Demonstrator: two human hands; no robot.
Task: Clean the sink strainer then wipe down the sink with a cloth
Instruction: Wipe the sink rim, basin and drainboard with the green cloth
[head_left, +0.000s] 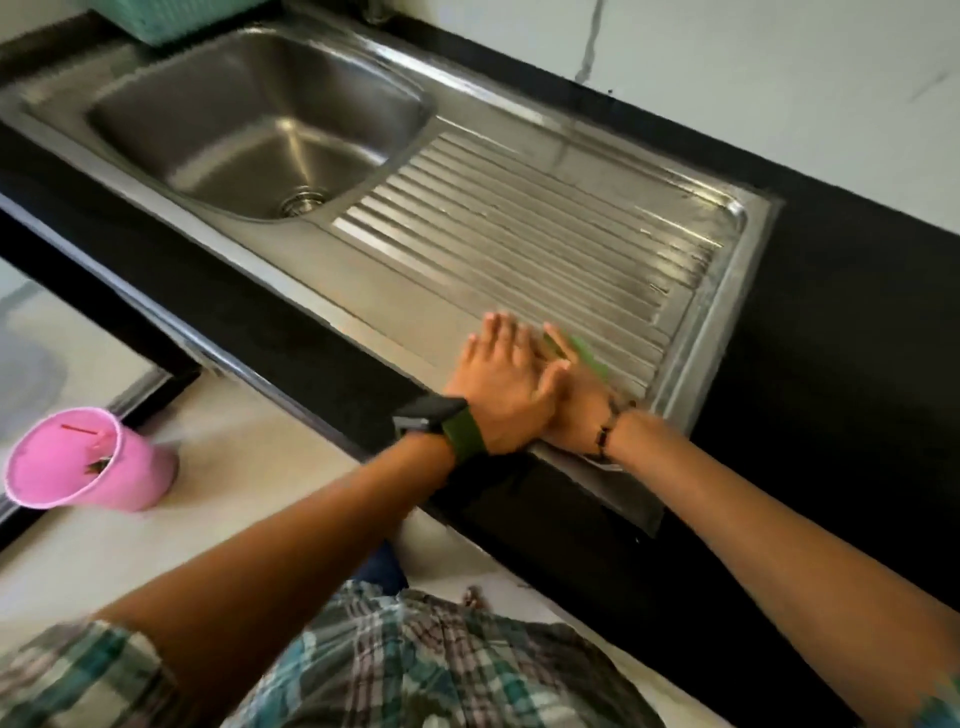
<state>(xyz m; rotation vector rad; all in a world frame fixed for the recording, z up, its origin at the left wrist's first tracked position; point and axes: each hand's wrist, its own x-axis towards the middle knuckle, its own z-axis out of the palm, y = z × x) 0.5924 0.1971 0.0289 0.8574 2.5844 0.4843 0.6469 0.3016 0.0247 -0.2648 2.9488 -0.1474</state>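
Left hand (506, 384) flat, fingers straight, laid over right hand (576, 410); right hand presses green cloth (589, 356) on drainboard (519, 249) near corner, its finger curl hidden, grip unclear. Cloth mostly covered, blurred. Strainer (305, 200) seated in basin (249, 119) drain, well apart from hands. No readable writing. Ribbed drainboard beyond hands bare. Pink bin (78, 462) on floor, below basin. Teal basket (161, 18) cut off at top.
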